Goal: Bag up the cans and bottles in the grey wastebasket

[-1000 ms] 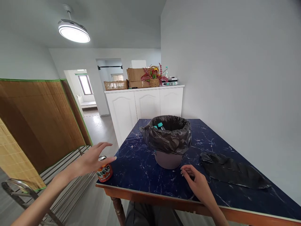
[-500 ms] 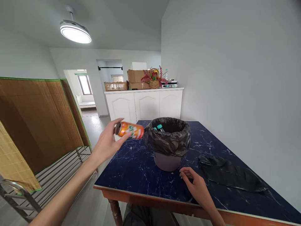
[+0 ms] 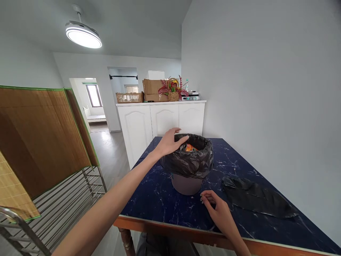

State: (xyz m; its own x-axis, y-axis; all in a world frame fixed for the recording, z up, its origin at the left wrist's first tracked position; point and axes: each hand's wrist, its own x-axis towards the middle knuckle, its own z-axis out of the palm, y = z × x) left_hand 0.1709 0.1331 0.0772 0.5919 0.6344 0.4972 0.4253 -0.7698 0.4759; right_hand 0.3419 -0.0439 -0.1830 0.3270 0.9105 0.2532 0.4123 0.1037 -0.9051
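My left hand [image 3: 172, 141] is over the left rim of a bin [image 3: 186, 185] lined with a black bag [image 3: 190, 165]. Its thumb and fingers are apart and hold nothing. Just below them, inside the bin's mouth, an orange can [image 3: 189, 147] shows in part. My right hand [image 3: 215, 205] rests on the blue marbled table [image 3: 160, 199], right of the bin's base, its fingers loosely curled together with nothing seen in them. A flattened black plastic bag [image 3: 258, 197] lies to the right of that hand.
Beyond the table stands a white cabinet [image 3: 165, 121] bearing cardboard boxes [image 3: 154, 89], a flower basket [image 3: 173, 95] and bottles. A metal rack [image 3: 66, 192] and a brown bamboo screen [image 3: 45, 135] are at the left. A grey wall rises at the right.
My left hand has moved right from beside the bin to above its mouth and let go of the orange can, now inside. My right hand stays beside the bin.
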